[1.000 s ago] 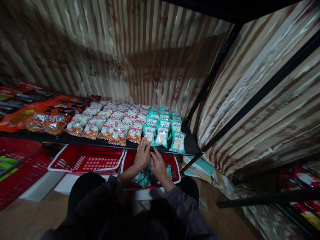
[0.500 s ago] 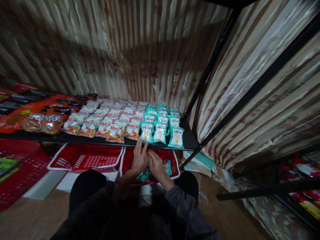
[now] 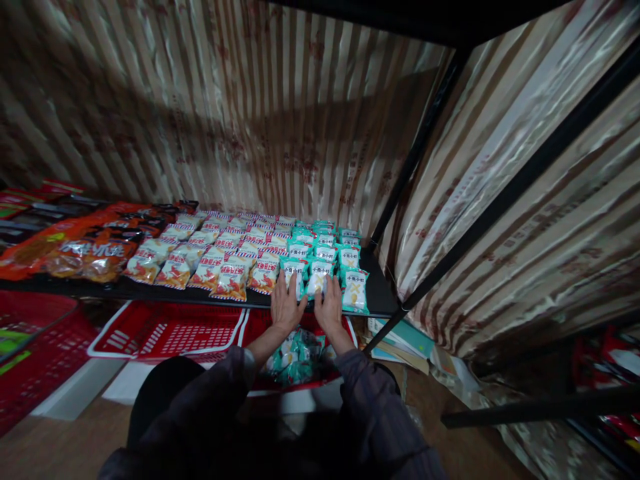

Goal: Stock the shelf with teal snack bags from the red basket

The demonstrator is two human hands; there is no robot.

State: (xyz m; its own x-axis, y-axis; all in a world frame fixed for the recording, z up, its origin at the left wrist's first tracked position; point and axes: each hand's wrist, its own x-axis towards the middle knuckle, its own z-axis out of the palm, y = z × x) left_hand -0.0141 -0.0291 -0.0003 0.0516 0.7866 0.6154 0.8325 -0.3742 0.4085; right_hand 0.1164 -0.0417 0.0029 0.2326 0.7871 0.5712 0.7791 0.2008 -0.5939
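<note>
Both my hands reach onto the front edge of a black shelf (image 3: 380,293) covered with rows of small snack packets. My left hand (image 3: 286,303) lies flat, fingers spread, on the front teal packet (image 3: 295,270) of one row. My right hand (image 3: 331,305) lies flat beside it, fingers apart, touching another teal packet (image 3: 318,280). A third teal packet (image 3: 355,291) sits just right of my right hand. Red-and-white packets (image 3: 231,280) fill the rows to the left. Below my wrists a red basket (image 3: 345,373) holds more teal packets (image 3: 295,357).
Large orange snack bags (image 3: 85,247) lie at the shelf's left end. Another red basket (image 3: 170,330) stands under the shelf, more red crates (image 3: 35,347) at far left. Striped curtain (image 3: 260,127) hangs behind and right. Black frame bars (image 3: 500,207) cross at right; books (image 3: 400,333) lie on the floor.
Both hands have risen from the basket at the shelf's edge and moved forward onto the front teal packets, spreading flat. The view shifted slightly.
</note>
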